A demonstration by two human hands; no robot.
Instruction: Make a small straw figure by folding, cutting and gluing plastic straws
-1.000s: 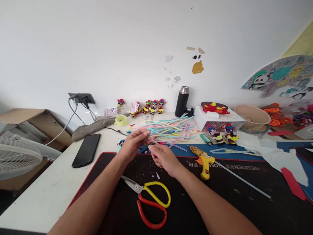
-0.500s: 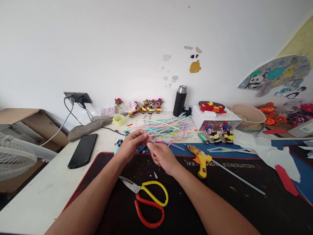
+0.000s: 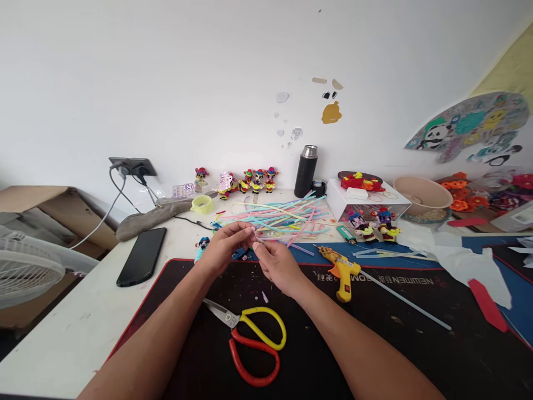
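Above the far edge of the black desk mat (image 3: pixel 391 355), my left hand (image 3: pixel 227 244) and my right hand (image 3: pixel 277 265) meet with their fingertips pinched close together. Something small and pale pink shows between them, mostly covered by the fingers, too small to name. Scissors (image 3: pixel 254 339) with one yellow and one red handle lie below my hands, the blades partly behind my left forearm. Right of my right hand rests a yellow hot glue gun (image 3: pixel 343 275) with a long glue stick in its back. Behind my hands is a heap of pastel fuzzy stems (image 3: pixel 287 215).
A phone (image 3: pixel 142 256) lies at the left, near a fan (image 3: pixel 29 266). Several small figurines (image 3: pixel 258 180), yellow tape (image 3: pixel 202 204) and a black thermos (image 3: pixel 306 171) stand along the wall. At the right are a white box (image 3: pixel 366 199), a green lighter (image 3: pixel 346 234) and white tissue (image 3: pixel 462 261).
My right hand's fingers have shifted slightly against the small piece, the curled lower fingers tucking in. My left hand and the things on the desk stay nearly the same.
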